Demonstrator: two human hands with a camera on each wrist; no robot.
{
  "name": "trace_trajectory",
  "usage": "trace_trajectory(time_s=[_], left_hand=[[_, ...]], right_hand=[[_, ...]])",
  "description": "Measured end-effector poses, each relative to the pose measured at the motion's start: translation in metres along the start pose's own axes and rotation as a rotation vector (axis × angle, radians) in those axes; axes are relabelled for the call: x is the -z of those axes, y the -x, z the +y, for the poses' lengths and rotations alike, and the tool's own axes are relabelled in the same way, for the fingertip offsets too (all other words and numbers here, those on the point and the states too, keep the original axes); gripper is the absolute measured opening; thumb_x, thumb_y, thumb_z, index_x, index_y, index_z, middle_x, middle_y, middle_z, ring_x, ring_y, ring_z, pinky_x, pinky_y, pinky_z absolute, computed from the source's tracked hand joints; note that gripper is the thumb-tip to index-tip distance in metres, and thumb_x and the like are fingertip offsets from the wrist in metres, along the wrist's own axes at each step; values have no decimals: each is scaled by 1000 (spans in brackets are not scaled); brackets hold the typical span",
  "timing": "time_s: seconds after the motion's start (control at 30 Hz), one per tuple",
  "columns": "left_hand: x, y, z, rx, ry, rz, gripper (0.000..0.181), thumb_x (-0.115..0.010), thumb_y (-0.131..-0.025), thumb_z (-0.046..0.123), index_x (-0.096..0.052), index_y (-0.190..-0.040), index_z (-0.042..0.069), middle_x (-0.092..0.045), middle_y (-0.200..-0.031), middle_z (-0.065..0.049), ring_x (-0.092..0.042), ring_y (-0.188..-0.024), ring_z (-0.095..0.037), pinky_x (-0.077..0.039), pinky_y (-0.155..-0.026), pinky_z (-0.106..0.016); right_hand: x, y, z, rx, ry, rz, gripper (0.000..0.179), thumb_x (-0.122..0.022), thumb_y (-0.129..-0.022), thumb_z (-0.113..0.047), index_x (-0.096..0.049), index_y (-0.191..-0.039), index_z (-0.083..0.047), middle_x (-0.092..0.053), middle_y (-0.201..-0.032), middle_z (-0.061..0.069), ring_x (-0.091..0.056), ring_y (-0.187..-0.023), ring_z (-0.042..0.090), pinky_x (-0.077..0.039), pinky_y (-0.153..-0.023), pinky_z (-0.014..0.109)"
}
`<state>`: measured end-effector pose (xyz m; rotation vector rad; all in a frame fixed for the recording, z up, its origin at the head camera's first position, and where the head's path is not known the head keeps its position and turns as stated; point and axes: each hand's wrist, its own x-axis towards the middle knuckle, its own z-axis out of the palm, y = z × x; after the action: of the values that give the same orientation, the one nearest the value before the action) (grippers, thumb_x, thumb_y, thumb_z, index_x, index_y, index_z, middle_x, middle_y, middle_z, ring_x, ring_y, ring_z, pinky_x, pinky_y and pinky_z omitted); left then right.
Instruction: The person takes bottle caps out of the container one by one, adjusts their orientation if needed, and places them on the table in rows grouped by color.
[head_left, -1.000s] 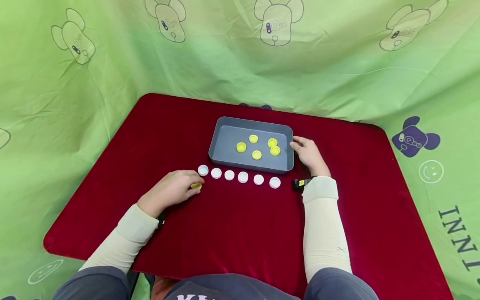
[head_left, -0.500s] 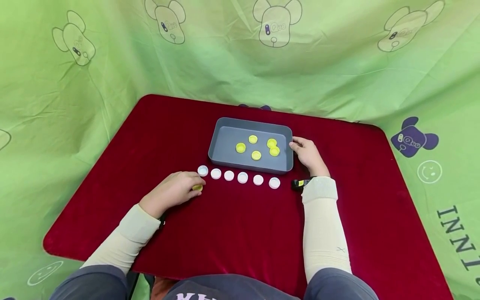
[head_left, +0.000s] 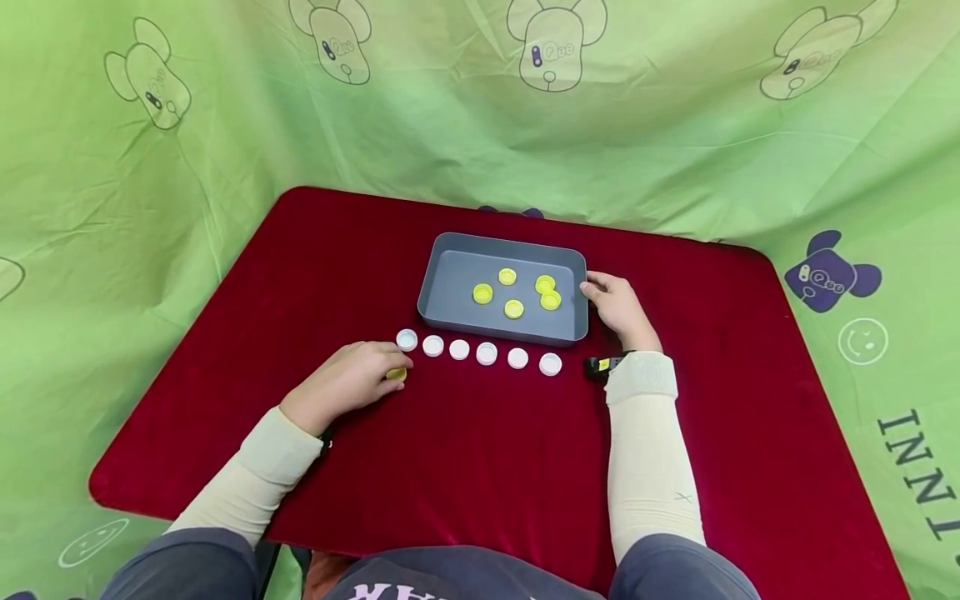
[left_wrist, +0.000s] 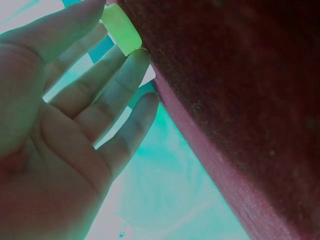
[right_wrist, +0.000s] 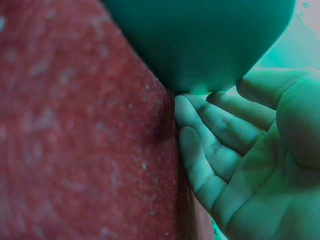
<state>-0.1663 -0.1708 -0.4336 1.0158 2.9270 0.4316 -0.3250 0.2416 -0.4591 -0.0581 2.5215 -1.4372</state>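
My left hand (head_left: 351, 375) pinches a yellow bottle cap (head_left: 396, 374) between thumb and fingertips, close over the red cloth, just in front of the left end of a row of white caps (head_left: 486, 353). In the left wrist view the cap (left_wrist: 121, 30) shows at the thumb and fingertips, with the little finger stretched out beside it. At the tray's right end, my right hand (head_left: 618, 310) holds the grey tray (head_left: 504, 332), thumb at the rim and fingers against the outer wall. Several yellow caps (head_left: 513, 309) lie in the tray, two of them overlapping.
A red cloth (head_left: 450, 467) covers the table, which has rounded corners. Green printed curtains (head_left: 450, 125) hang close behind and at both sides. The white caps stand in a line along the tray's near side, between the tray and my body.
My left hand has shifted very slightly to the right with the yellow cap. The right hand and the tray stay in place.
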Motion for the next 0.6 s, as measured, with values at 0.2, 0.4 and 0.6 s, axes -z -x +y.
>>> trace_trajectory(time_s=[0.2,0.4,0.6], left_hand=[[2,-2,0,-25,-15,8,25,-80,-81,22,-74,-103,10,-65,-99,0,-61,-86,-14,-52,-76,-35],[6,-3,-1,-47,-20,-2,21,-78,-83,22,-74,-101,11,-65,-95,1,-59,-80,-12,-51,-73,-34],[17,-6,-3,-67,-37,22,15,-77,-84,20,-74,-96,13,-64,-88,2,-57,-75,-13,-50,-70,-36]], right_hand=[[2,2,1,-7,2,6,49,-51,-102,-23,-43,-144,1,-56,-132,22,-53,-119,30,-40,-102,46],[0,2,1,6,-6,3,49,-51,-102,-22,-43,-144,2,-55,-132,23,-52,-120,30,-39,-102,46],[1,1,2,8,-8,3,49,-51,-102,-22,-42,-145,2,-55,-133,23,-52,-121,30,-39,-103,45]])
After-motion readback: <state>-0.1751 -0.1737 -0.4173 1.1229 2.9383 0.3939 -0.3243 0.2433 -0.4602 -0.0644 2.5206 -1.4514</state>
